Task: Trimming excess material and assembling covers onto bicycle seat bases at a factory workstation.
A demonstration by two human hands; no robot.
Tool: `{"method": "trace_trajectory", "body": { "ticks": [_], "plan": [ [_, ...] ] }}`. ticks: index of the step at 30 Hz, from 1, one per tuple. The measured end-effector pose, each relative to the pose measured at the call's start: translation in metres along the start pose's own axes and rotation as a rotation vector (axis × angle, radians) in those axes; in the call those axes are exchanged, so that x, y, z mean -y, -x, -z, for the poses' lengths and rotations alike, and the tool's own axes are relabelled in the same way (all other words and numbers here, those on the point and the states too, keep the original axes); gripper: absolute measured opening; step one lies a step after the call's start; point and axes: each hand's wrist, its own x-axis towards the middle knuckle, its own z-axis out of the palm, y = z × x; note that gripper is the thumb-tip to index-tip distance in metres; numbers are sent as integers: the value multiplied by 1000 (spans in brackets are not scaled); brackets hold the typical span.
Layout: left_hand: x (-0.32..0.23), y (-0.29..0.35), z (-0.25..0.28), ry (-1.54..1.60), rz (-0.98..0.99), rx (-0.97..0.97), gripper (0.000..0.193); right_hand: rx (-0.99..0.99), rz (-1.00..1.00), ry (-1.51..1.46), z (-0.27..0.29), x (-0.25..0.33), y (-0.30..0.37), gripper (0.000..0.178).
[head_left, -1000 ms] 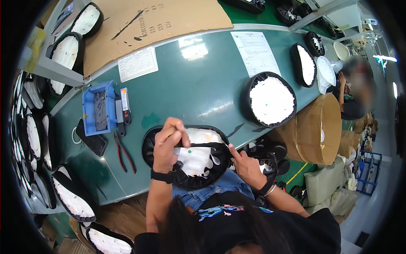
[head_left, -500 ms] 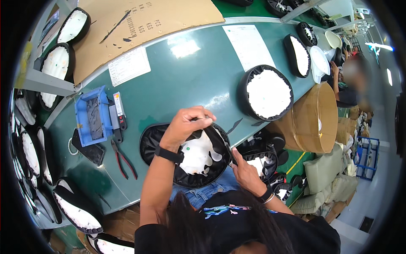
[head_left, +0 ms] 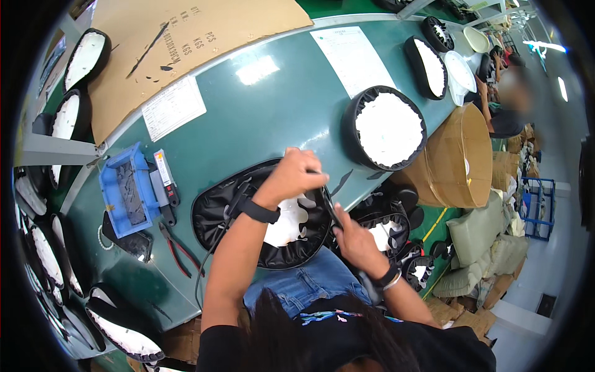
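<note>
In front of me, partly over my lap, lies a padded oval piece [head_left: 266,251], with gathered black covering round its rim and a white middle. My left hand [head_left: 299,178] is closed in a fist at its far right edge, gripping black material. At the right edge, my right hand [head_left: 358,245] is also closed on a stretch of black material [head_left: 330,208] running up toward the left hand. Whether either hand holds a small tool is hidden. Under my left wrist a dark object with a thin cord [head_left: 209,257] rests on the pad; its kind is unclear.
Left on the green table [head_left: 254,118] are a blue bin [head_left: 128,191] with dark scraps, a utility knife [head_left: 166,177] and red-handled pliers [head_left: 175,249]. A round black-and-white pad [head_left: 387,130] stands right, beside a cardboard drum [head_left: 462,158]. A co-worker [head_left: 508,105] sits beyond.
The view has shifted a little. My left arm lies further across the pad, and more of its white middle is covered. The corded dark object has come into sight.
</note>
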Motion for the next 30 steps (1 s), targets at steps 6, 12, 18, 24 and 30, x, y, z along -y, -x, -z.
{"method": "trace_trajectory", "body": {
  "ticks": [6, 12, 18, 24, 30],
  "plan": [
    [-12, 3, 38, 222, 124, -175, 28, 89, -49, 121, 3, 23, 8, 60],
    [-48, 85, 93, -337, 458, -1, 29, 133, 363, 385, 56, 3, -87, 49],
    [-53, 110, 40, -218, 320, -389, 17, 203, 645, 426, 58, 29, -125, 47],
    [-14, 96, 23, -890, 277, -306, 19, 361, 653, 400, 69, 36, -142, 52],
    [1, 94, 27, -564, 157, -349, 24, 458, 803, 442, 60, 57, -167, 52]
  ]
}}
